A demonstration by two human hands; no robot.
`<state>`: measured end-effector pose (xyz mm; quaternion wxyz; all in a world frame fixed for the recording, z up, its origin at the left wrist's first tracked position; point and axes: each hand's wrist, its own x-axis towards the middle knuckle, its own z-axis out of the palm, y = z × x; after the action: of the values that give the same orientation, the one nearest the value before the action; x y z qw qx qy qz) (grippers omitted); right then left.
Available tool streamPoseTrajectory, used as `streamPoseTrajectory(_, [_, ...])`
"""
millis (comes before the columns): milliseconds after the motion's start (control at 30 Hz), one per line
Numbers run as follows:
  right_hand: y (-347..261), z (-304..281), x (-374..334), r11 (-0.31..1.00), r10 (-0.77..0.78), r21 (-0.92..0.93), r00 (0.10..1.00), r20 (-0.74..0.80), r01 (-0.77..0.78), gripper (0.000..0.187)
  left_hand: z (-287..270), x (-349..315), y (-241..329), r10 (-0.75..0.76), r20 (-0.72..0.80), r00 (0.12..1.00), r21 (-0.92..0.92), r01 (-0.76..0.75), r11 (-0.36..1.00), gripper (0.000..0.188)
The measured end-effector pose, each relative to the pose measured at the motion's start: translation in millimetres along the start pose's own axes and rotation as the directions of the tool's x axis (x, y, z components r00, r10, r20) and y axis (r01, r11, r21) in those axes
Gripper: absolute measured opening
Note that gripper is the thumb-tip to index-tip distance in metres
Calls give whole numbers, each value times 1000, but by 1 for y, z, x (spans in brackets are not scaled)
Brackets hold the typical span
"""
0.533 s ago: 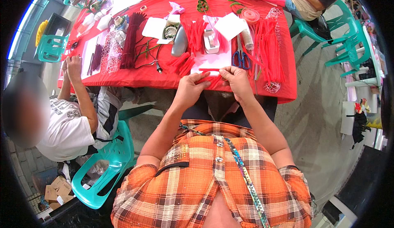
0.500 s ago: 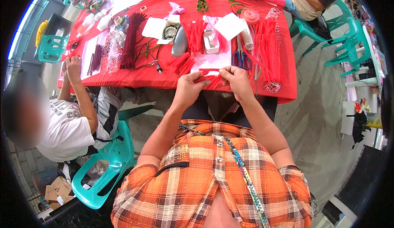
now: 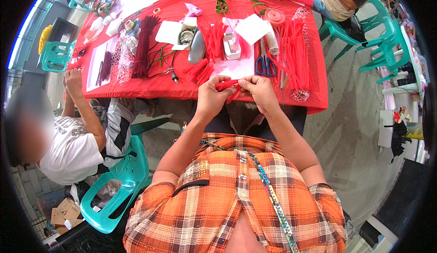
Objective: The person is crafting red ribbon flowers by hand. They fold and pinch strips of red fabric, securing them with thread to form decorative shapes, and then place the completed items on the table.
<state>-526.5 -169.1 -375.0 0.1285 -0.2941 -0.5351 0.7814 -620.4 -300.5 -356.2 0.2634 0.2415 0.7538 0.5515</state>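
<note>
Red cloth covers the table [image 3: 173, 87]; at its near edge a red pipe cleaner [image 3: 229, 85] lies crosswise, pinched between the left hand [image 3: 212, 99] and right hand [image 3: 259, 93], each gripping one end, blue scissors [image 3: 263, 65] just beyond the right

Red stem [image 3: 227, 85] between both hands

Red fuzzy stem piece [image 3: 229, 85]: thin, short, bright red. Lies roughly horizontal, pinched at both ends between fingers of left hand [image 3: 212, 94] and right hand [image 3: 260, 90]. Middle part visible, ends hidden by fingers. Held just off near edge of table, at 12 o'clock from person's chest.
</note>
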Motion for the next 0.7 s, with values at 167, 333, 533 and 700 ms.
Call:
streamPoseTrajectory(167, [-2, 2, 1, 998, 26, 60, 999, 43, -28, 10, 6, -3, -3, 83, -66, 994, 62, -79, 995, 27])
streamPoseTrajectory(333, [-6, -2, 3, 999, -29, -22, 996, 86, 31, 12, -9, 7, -2, 120, 210, 970, -149, -90, 985, 37])
streamPoseTrajectory(533, [-1, -8, 21, 993, -81, -79, 996, 21, 82, 12, -79, 99, -11, 279, -345, 896, 474, -91, 876, 35])
streamPoseTrajectory(700, [10, -5, 33, 994, -102, -28, 992, 69, 105, 13, -58, 122, -41, 239, -227, 944, 774, 26, 632, 50])
